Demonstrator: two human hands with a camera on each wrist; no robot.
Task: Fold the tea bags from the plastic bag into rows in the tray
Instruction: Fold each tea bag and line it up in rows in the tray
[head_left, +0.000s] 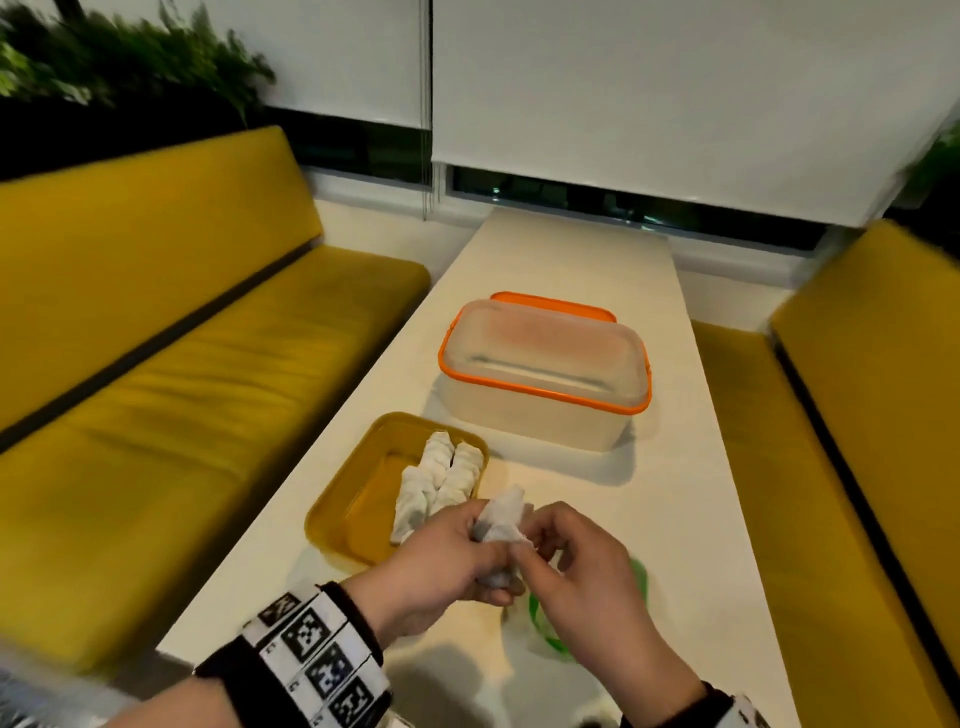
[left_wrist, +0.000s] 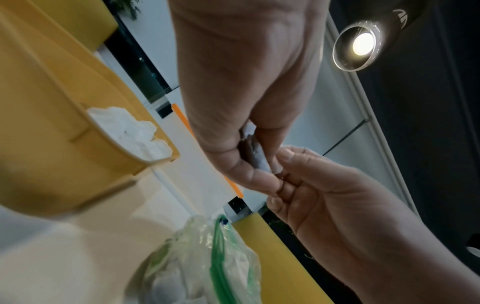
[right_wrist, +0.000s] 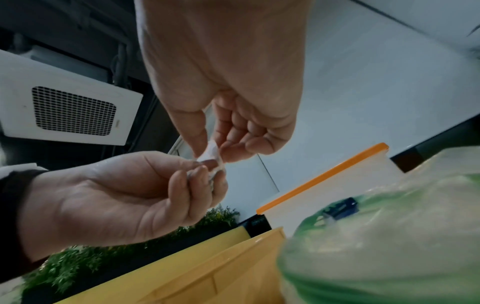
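Note:
Both hands hold one white tea bag (head_left: 501, 525) above the table, just right of the yellow tray (head_left: 332, 512). My left hand (head_left: 441, 561) grips its lower part with curled fingers, and my right hand (head_left: 576, 561) pinches its right edge between thumb and forefinger. The same tea bag (right_wrist: 211, 158) shows pinched between the two hands in the right wrist view, and as a grey-white strip (left_wrist: 255, 156) in the left wrist view. Folded tea bags (head_left: 441, 478) lie in two rows along the tray's right side. The clear plastic bag with a green zip (left_wrist: 221, 263) lies under my right hand.
A clear box with an orange rim (head_left: 545, 374) stands behind the tray on the narrow white table (head_left: 675, 519). Yellow benches (head_left: 182, 389) run along both sides. The table's far end by the window is bare.

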